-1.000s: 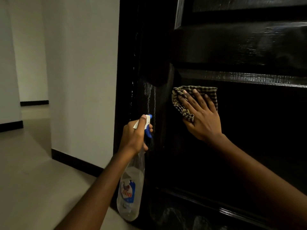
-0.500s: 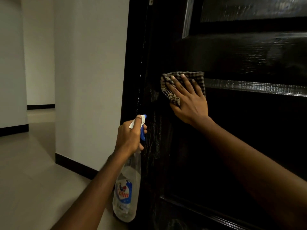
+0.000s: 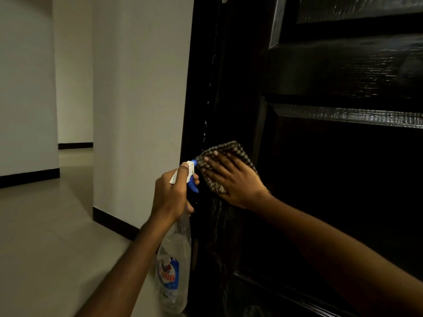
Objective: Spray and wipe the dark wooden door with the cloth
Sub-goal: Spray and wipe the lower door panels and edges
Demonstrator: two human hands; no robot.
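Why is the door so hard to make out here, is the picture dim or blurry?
Head view: dim light, and the dark door swallows detail except for glare streaks on its upper mouldings. Head view: the cloth under the right hand and the spray bottle in the left hand look fairly sharp.

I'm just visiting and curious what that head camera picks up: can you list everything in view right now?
door: one, dark glossy wood, right half of view
cloth: one, brown-and-beige check, flat against the door near its left edge
spray bottle: one, clear with blue-and-white trigger, before the door's left edge
wall: one, white, left of the door
skirting: several strips, black, along the walls' foot
floor: one, pale, lower left
left hand: one, grips the spray bottle's neck
right hand: one, straight fingers press the cloth on the door
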